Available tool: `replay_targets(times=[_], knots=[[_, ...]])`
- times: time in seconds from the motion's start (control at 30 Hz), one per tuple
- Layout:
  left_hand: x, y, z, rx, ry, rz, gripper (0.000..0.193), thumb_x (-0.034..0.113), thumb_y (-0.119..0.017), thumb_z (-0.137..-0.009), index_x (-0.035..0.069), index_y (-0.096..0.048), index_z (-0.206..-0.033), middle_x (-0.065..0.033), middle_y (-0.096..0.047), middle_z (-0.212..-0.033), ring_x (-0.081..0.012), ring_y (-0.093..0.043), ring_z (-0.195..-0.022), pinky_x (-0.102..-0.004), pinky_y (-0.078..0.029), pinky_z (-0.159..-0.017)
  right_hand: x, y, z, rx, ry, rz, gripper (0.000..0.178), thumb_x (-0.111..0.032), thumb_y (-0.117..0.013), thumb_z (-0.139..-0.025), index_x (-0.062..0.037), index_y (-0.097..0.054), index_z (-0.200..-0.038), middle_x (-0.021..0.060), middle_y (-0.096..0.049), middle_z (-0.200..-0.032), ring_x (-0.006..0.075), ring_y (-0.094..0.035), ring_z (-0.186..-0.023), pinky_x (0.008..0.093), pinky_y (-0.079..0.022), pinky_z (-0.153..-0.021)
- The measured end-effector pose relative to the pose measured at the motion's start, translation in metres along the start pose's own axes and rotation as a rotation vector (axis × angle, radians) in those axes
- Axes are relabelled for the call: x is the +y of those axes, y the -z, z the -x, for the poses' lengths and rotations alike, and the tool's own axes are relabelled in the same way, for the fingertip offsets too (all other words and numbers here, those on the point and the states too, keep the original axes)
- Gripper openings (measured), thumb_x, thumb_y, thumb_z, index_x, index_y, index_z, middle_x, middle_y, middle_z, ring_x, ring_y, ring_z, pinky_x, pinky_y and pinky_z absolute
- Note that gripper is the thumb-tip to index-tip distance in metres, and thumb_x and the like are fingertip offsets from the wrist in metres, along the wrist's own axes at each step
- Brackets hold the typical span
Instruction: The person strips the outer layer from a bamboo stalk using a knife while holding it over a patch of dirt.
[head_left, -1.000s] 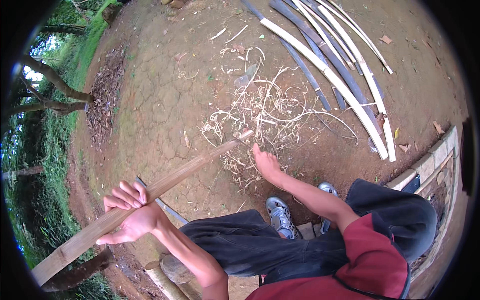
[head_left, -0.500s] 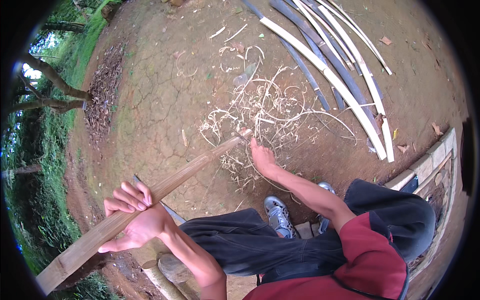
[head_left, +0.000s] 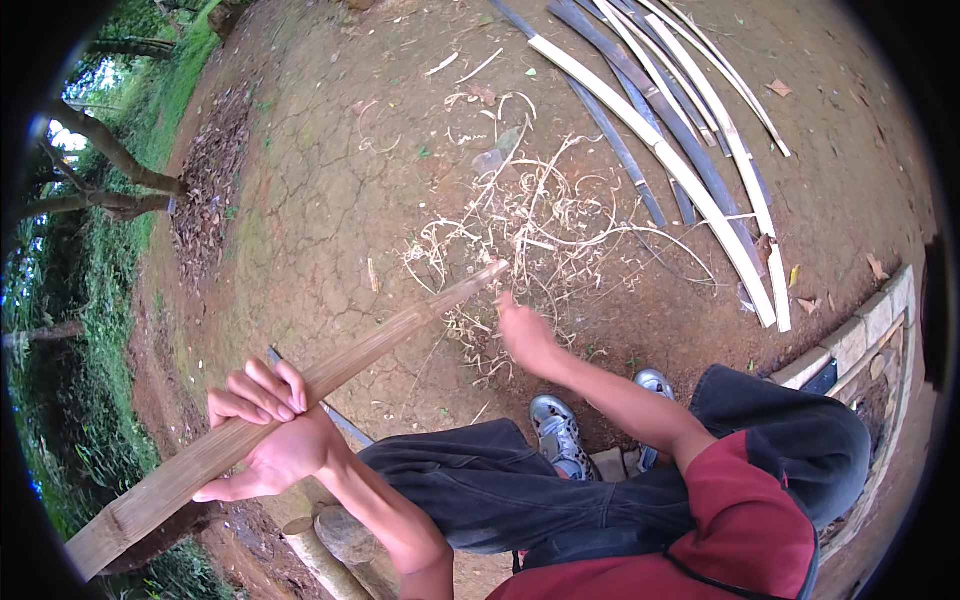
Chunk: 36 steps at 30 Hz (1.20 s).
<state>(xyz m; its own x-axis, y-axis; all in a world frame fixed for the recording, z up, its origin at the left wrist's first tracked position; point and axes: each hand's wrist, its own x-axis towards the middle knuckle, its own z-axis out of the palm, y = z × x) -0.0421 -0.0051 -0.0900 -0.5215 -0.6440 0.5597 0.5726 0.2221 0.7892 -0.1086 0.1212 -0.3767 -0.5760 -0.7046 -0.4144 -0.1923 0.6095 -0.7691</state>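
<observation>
A long split bamboo slat (head_left: 370, 350) runs slantwise from the lower left up to the middle of the view. My left hand (head_left: 275, 430) is wrapped round its nearer part, fingers over the top edge and thumb along the lower side. My right hand (head_left: 530, 338) is closed just below the slat's far tip, apart from it. A short light-brown handle end, seemingly of a knife, shows at its fingers; the blade cannot be made out. Thin curled bamboo shavings (head_left: 540, 215) lie on the ground beyond the tip.
Several long bamboo strips (head_left: 690, 190), pale and dark, lie at the far right. A stone-block edging (head_left: 865, 325) borders the right side. Cut logs (head_left: 320, 555) are beside my left forearm. A thin grey strip (head_left: 345, 425) passes beneath the slat. Trees (head_left: 120, 160) stand at left.
My right hand has drawn slightly back toward me from the slat's tip, where a dark thin blade showed before. My left hand and the slat have barely moved.
</observation>
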Motion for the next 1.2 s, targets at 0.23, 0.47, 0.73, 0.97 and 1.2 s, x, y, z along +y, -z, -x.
replay_targets(times=[0.23, 0.47, 0.73, 0.97, 1.2], knots=[[0.002, 0.014, -0.004, -0.071, -0.008, 0.058, 0.079, 0.085, -0.029, -0.076, 0.007, -0.035, -0.065, -0.0041, -0.035, -0.054, -0.0119, -0.033, -0.048, -0.0228, -0.029, -0.038, -0.002, 0.016, -0.005, -0.089, 0.098, 0.005, 0.023, 0.005, -0.038, -0.085, 0.0118, -0.046, -0.106, 0.0163, -0.058, -0.059, 0.0304, -0.061, -0.053, 0.0423, -0.049, -0.048], [-0.004, -0.014, 0.006, -0.035, 0.004, -0.007, 0.079, 0.085, -0.026, -0.076, 0.008, -0.034, -0.062, -0.0028, -0.033, -0.053, -0.0112, -0.032, -0.047, -0.0213, -0.029, -0.038, 0.026, 0.002, -0.026, -0.030, -0.002, 0.075, 0.019, 0.007, -0.033, -0.087, 0.0091, -0.045, -0.102, 0.0152, -0.058, -0.065, 0.0280, -0.061, -0.059, 0.0365, -0.053, -0.051], [0.003, -0.006, 0.009, -0.061, 0.003, -0.024, 0.078, 0.085, -0.027, -0.077, 0.008, -0.034, -0.063, -0.0027, -0.033, -0.053, -0.0111, -0.033, -0.048, -0.0215, -0.029, -0.038, -0.023, 0.040, 0.009, -0.179, 0.027, -0.031, 0.034, 0.007, -0.031, -0.086, 0.0143, -0.041, -0.118, 0.0151, -0.056, -0.064, 0.0257, -0.060, -0.057, 0.0405, -0.051, -0.047], [0.000, 0.024, 0.001, -0.015, -0.009, 0.004, 0.076, 0.084, -0.028, -0.077, 0.009, -0.035, -0.065, -0.0024, -0.034, -0.052, -0.0117, -0.031, -0.044, -0.0228, -0.029, -0.036, 0.030, -0.009, -0.028, -0.005, -0.040, -0.092, 0.030, 0.004, -0.036, -0.086, 0.0130, -0.044, -0.114, 0.0267, -0.062, -0.076, 0.0381, -0.066, -0.074, 0.0452, -0.053, -0.063], [0.009, 0.010, 0.009, 0.077, -0.034, -0.072, 0.076, 0.084, -0.024, -0.077, 0.010, -0.032, -0.059, -0.0013, -0.031, -0.049, -0.0101, -0.030, -0.042, -0.0210, -0.027, -0.033, -0.032, 0.030, 0.009, -0.131, 0.030, -0.084, 0.036, 0.006, -0.036, -0.085, 0.0118, -0.042, -0.120, 0.0255, -0.063, -0.076, 0.0381, -0.066, -0.075, 0.0465, -0.053, -0.064]])
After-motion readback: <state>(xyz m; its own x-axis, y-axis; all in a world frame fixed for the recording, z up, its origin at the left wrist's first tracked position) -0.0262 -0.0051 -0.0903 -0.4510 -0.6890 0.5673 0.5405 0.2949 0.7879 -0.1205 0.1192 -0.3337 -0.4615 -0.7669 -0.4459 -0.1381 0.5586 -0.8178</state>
